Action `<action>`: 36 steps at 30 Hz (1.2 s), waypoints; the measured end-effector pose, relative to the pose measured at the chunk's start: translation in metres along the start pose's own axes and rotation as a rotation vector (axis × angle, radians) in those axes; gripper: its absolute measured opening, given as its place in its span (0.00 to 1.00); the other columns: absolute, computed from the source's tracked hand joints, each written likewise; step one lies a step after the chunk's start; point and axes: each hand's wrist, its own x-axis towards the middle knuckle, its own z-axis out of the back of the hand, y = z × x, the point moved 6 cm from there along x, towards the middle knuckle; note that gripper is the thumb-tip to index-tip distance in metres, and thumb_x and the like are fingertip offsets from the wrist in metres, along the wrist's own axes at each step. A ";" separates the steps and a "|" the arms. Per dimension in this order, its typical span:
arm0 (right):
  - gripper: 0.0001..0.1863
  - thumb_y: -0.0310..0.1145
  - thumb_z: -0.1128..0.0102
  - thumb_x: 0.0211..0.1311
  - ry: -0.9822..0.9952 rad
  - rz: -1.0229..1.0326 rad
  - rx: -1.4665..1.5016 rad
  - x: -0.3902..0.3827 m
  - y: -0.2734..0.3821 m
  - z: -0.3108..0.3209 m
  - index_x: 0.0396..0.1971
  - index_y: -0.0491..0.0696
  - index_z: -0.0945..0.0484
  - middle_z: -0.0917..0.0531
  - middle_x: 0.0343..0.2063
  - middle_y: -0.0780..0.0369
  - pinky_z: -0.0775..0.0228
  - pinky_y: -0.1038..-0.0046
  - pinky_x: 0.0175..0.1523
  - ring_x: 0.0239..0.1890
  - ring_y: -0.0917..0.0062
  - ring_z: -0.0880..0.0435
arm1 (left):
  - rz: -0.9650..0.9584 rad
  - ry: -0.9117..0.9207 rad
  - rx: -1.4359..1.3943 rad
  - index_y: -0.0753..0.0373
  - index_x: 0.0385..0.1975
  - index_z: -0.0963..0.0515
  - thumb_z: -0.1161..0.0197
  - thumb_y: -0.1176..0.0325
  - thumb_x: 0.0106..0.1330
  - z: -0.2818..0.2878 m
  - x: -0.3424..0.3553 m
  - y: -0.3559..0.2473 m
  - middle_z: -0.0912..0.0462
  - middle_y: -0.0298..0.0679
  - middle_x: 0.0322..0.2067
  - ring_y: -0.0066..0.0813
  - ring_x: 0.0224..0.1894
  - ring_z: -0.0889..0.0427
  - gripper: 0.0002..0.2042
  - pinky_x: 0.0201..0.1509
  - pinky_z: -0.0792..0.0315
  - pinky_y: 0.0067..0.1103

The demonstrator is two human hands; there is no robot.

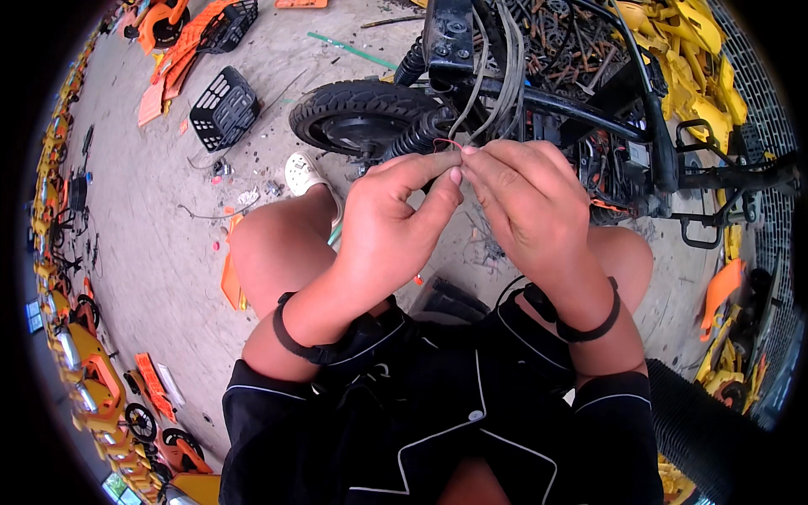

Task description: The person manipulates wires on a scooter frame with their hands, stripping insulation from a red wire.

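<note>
The left hand point(383, 215) and right hand point(537, 198) meet in the upper middle of the frame. Their fingertips are pinched together on a thin red wire point(447, 140). Grey cables point(510, 80) hang just above, right of a black wheel point(362, 118).

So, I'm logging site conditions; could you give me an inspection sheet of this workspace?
Surface: grey floor, scattered with scraps.
Job's things: thin red wire; black vehicle frame with a wheel.
Clutter: black basket, orange panels, heap of metal parts.
Hands: left hand and right hand meet at their fingertips, by the red wire; which one grips it is unclear.
Cables: grey cables run down beside the frame, toward the hands.
Surroundings: yellow panels piled at upper right; yellow and orange bodywork along the left edge.
</note>
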 end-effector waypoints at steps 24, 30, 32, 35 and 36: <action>0.15 0.23 0.26 0.46 -0.083 0.156 -0.054 -0.005 0.004 -0.015 0.37 0.42 0.17 0.18 0.34 0.60 0.22 0.69 0.37 0.34 0.66 0.18 | 0.071 -0.025 -0.086 0.71 0.48 0.17 0.39 0.77 0.72 -0.004 -0.004 0.016 0.12 0.43 0.39 0.27 0.41 0.16 0.09 0.47 0.22 0.22; 0.10 0.23 0.26 0.47 -0.043 -0.020 0.113 0.003 -0.011 -0.012 0.32 0.44 0.16 0.18 0.29 0.61 0.22 0.71 0.37 0.30 0.68 0.19 | 0.052 -0.049 -0.137 0.69 0.44 0.16 0.38 0.79 0.68 -0.006 -0.003 0.013 0.13 0.47 0.38 0.39 0.40 0.15 0.08 0.49 0.24 0.28; 0.08 0.22 0.27 0.49 0.001 -0.196 0.247 0.004 -0.020 -0.012 0.31 0.44 0.15 0.17 0.27 0.62 0.23 0.73 0.35 0.28 0.72 0.18 | 0.018 -0.024 -0.063 0.69 0.44 0.16 0.38 0.79 0.69 -0.005 -0.003 0.007 0.13 0.46 0.36 0.37 0.38 0.16 0.08 0.46 0.24 0.28; 0.06 0.23 0.28 0.53 0.128 -0.487 0.492 -0.002 -0.034 -0.014 0.33 0.44 0.14 0.16 0.26 0.63 0.25 0.77 0.33 0.27 0.81 0.19 | 0.073 0.002 -0.046 0.68 0.44 0.16 0.38 0.79 0.68 -0.006 -0.004 0.005 0.15 0.44 0.33 0.36 0.36 0.17 0.08 0.43 0.25 0.27; 0.06 0.23 0.29 0.55 0.169 -0.524 0.537 -0.003 -0.039 -0.015 0.33 0.43 0.14 0.15 0.27 0.64 0.26 0.79 0.32 0.27 0.84 0.19 | 0.065 0.001 -0.048 0.68 0.44 0.16 0.38 0.79 0.68 -0.006 -0.004 0.005 0.15 0.44 0.33 0.36 0.36 0.17 0.08 0.43 0.25 0.27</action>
